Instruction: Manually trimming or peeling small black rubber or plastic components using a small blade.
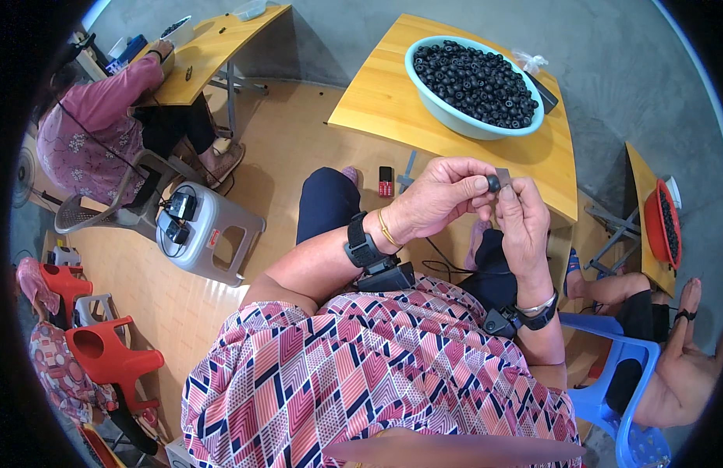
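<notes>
My left hand [447,193] pinches a small round black part [493,183] between thumb and fingertips. Close against it, my right hand [524,222] grips a flat, thin greyish piece [503,176], perhaps a blade, whose upper end shows above the fingers. Both hands are raised over my lap, just in front of the near edge of the wooden table [369,105]. On that table stands a light blue basin [464,123] heaped with small black ring-shaped parts [477,84], similar in colour to the one I hold. Whether the greyish piece touches the black part is hard to tell.
A dark box [542,92] and a clear plastic bag [531,60] sit behind the basin. On the floor lies a red-and-black phone-like object [386,181]. A grey stool [213,234] and a seated person [104,132] are left; a blue chair [634,390] with another person is right.
</notes>
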Demonstrator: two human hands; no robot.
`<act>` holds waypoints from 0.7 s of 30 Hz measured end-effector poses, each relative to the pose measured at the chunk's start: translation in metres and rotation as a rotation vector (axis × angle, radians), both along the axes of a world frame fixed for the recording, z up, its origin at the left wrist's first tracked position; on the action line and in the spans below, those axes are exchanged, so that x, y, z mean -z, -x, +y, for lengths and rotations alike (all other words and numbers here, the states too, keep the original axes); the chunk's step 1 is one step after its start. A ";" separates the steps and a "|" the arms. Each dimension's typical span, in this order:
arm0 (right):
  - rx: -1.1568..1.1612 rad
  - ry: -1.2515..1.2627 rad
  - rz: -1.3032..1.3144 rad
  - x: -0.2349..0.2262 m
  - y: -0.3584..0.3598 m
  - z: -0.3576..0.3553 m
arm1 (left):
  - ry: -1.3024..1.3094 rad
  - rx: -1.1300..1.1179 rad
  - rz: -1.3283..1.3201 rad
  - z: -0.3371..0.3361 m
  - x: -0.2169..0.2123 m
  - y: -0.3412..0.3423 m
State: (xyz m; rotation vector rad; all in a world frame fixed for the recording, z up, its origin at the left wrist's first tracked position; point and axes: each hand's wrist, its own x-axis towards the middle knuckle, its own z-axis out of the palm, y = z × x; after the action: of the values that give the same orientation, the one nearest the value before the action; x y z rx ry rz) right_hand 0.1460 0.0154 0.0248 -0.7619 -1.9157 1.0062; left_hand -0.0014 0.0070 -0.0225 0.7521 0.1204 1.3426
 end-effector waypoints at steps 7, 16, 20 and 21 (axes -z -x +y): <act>-0.066 0.136 0.086 0.007 0.000 0.001 | 0.016 -0.015 0.006 0.000 0.003 0.000; -0.035 0.007 -0.020 0.006 -0.001 -0.002 | 0.060 -0.038 0.055 -0.001 0.002 0.002; 0.161 -0.451 -0.110 0.004 -0.004 0.004 | 0.064 -0.005 0.077 -0.001 0.001 0.003; 0.162 -0.451 -0.110 0.002 -0.003 0.003 | 0.063 -0.004 0.077 -0.001 0.001 0.003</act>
State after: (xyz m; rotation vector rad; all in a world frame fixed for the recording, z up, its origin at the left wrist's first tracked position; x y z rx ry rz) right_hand 0.1487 0.0182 0.0226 -0.7020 -2.0344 0.4153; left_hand -0.0045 0.0060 -0.0231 0.7506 0.2248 1.3077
